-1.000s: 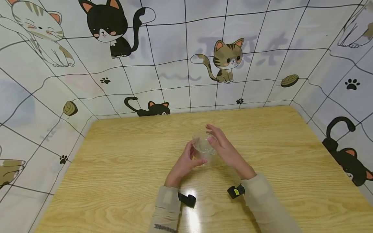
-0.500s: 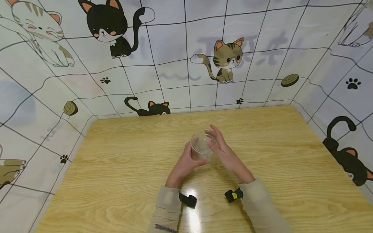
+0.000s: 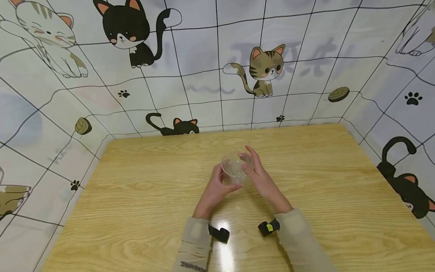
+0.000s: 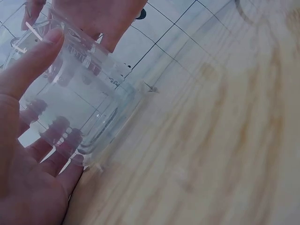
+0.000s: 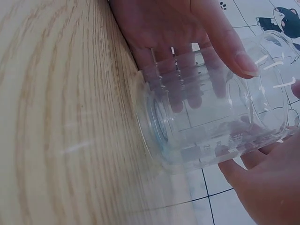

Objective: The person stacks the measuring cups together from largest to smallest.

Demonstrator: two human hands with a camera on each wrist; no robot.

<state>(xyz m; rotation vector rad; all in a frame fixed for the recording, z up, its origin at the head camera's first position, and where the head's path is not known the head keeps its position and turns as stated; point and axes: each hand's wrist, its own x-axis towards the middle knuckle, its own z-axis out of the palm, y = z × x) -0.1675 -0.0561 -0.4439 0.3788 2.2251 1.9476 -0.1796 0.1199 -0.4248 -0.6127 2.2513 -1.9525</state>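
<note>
A clear glass beaker (image 3: 233, 166) with printed volume marks stands on the wooden table between both hands. Inside it, a second round edge shows below the rim. My left hand (image 3: 217, 189) grips its lower left side, thumb across the near face and fingers round the far side. From the right, my right hand (image 3: 263, 179) holds the upper part, its thumb near the rim and its fingers behind. In the right wrist view, the right thumb (image 5: 229, 44) lies over the beaker's upper part, with the fingers seen through the glass. The left wrist view shows the beaker's base (image 4: 101, 136) at the tabletop.
The wooden table (image 3: 136, 211) extends around the hands. Behind it and at both sides stand white walls (image 3: 204, 87) with grid lines and cartoon cats. Each wrist wears a black camera band, the left camera (image 3: 222, 235) and right camera (image 3: 266, 227) close over the table.
The beaker's mouth has shifted slightly left and shows more fully than a second ago. My right wrist and forearm have moved left. The left hand has barely moved.
</note>
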